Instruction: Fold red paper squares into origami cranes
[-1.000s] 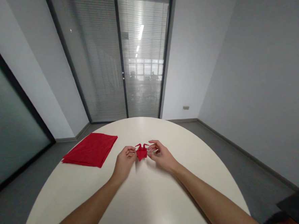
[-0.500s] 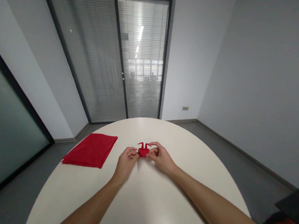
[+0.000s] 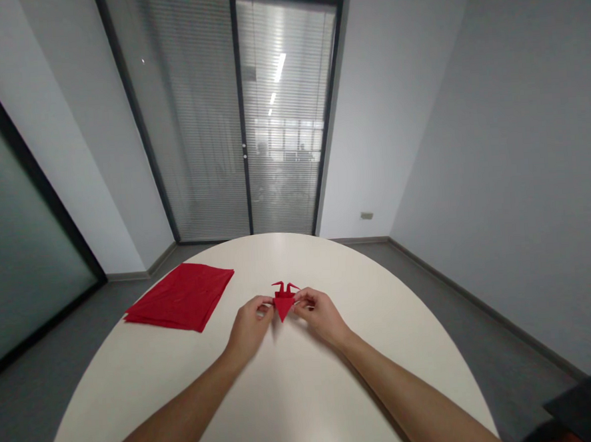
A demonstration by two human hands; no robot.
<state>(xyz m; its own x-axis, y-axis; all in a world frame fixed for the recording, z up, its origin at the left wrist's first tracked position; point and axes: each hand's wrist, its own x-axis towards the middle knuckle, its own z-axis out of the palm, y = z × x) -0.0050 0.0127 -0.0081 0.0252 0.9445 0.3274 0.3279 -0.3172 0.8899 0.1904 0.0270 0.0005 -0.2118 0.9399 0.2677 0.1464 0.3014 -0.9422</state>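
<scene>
A small red folded paper figure point(image 3: 283, 302) is held just above the white round table point(image 3: 286, 395), near its middle. Two thin points stick up at its far side and a triangular flap points toward me. My left hand point(image 3: 249, 324) pinches its left edge with curled fingers. My right hand point(image 3: 321, 313) pinches its right edge the same way. Both forearms reach in from the bottom of the view.
A stack of flat red paper sheets point(image 3: 180, 297) lies on the table to the far left. Beyond the table are glass doors with blinds point(image 3: 242, 117) and grey walls. A dark object point(image 3: 582, 407) sits at the bottom right, off the table.
Both hands have drawn slightly closer together on the paper figure, and its lower flap now shows as a downward triangle between my fingers. The stack has not moved.
</scene>
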